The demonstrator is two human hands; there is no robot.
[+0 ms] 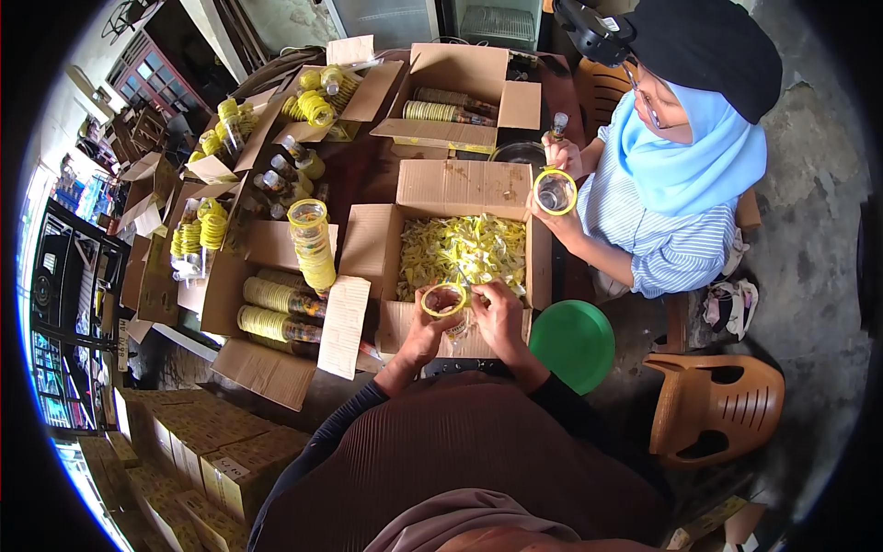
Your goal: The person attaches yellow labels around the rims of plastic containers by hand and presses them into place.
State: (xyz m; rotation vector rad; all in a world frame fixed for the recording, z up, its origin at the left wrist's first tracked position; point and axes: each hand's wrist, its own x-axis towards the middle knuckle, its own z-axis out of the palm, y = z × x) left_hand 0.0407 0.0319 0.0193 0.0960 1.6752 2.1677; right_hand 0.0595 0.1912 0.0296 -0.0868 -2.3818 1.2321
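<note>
My left hand (422, 335) is wrapped round a clear plastic cup with a yellow rim (444, 301), its mouth facing up towards me. Beside the rim, my right hand (499, 322) has its thumb and fingers pinched together; what they hold, if anything, is too small to make out. Both hands are at the near edge of an open cardboard box (439, 189). Many small yellow-and-white packets (464, 248) fill that box.
Across the right corner a co-worker (676, 184) holds another yellow-rimmed cup (555, 192). Stacked yellow-rimmed cups (313, 241) stand at the left, near open cartons (451, 69). A green round lid or basin (575, 345) and a brown plastic chair (717, 409) are at right.
</note>
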